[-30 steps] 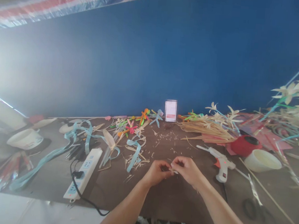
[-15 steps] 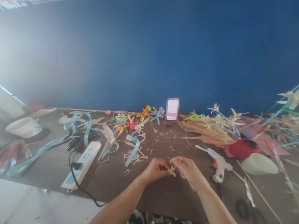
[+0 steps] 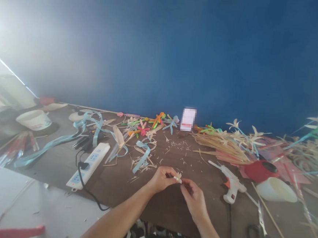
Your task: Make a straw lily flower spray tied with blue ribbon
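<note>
Near the front middle of the brown table, my left hand point(image 3: 162, 181) pinches a small cream flower-like piece point(image 3: 178, 177) between thumb and fingertips. My right hand point(image 3: 194, 198) is just to its right, thumb and index finger pressed together at the lower edge of the piece. Whether those fingertips grip part of it is too small to tell. Thin cream scraps point(image 3: 144, 165) lie beyond my left hand, beside a curled light blue ribbon point(image 3: 142, 157).
A white glue gun point(image 3: 235, 185), scissors point(image 3: 261, 218), a red object point(image 3: 261, 171) and a cream cup point(image 3: 276, 189) are on the right. Left are a power strip point(image 3: 89, 166) and white bowl point(image 3: 34, 120). Dried stalks point(image 3: 223, 144) and pipe-cleaner figures point(image 3: 159, 119) line the blue wall point(image 3: 158, 53).
The cream piece is turned more upright in my left fingers. My right hand has moved lower, its fingers now pointing up toward the piece. The view has tilted slightly.
</note>
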